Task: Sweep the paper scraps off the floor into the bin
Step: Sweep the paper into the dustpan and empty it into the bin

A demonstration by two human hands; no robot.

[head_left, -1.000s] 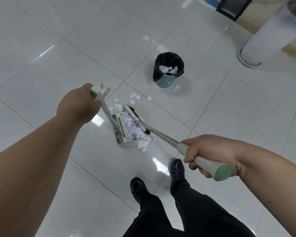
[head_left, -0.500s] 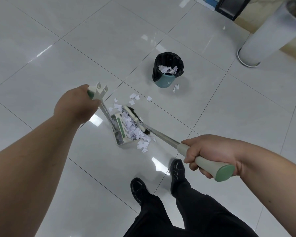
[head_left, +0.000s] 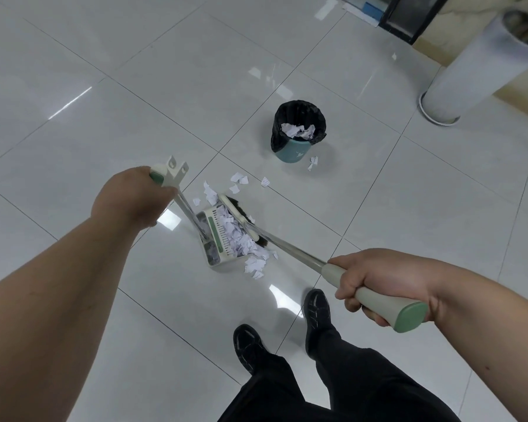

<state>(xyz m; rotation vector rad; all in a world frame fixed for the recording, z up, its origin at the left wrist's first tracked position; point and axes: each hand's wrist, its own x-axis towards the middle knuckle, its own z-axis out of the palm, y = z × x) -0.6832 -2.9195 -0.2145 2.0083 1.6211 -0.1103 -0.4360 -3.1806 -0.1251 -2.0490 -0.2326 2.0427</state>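
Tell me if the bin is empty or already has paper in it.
Not empty. The bin stands upright, and crumpled white paper shows inside its black liner.

White paper scraps (head_left: 237,236) heaped in dustpan (head_left: 214,236), few loose nr black-lined teal bin (head_left: 290,152), part-full.

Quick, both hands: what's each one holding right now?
Left hand: grips the dustpan handle.
Right hand: grips the broom handle.

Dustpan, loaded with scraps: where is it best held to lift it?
Take the dustpan by the green grip topping its long slanted handle, coming from above on the left, where the left hand holds it; its open mouth faces right, toward the broom.
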